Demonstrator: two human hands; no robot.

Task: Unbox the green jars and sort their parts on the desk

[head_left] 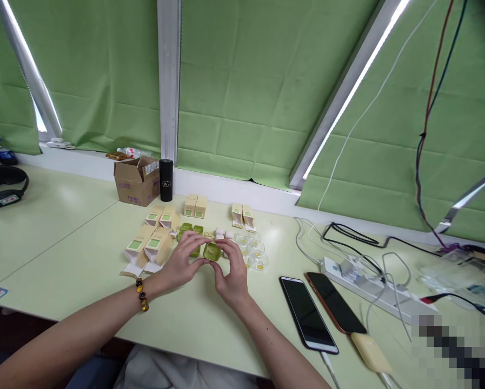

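Observation:
Between my two hands is a small green square tray (212,252), its hollow side facing up. My left hand (183,259) pinches its left side with thumb and fingers. On the opposite side, my right hand (233,270) grips it the same way. Behind my left hand lie more green trays (187,227), partly hidden by the fingers. Just past my right hand are a few pale pink pieces (224,234) and several clear plastic cups (259,265) with yellow at the bottom. Small cardboard boxes (158,244) with green labels stand left of my left hand, their flaps open.
More small boxes (195,206) stand farther back. A brown carton (135,181) and a black bottle (166,180) are near the wall. Two phones (309,315) (335,302), a yellow power bank (371,352) and a white power strip (378,289) with cables lie at right.

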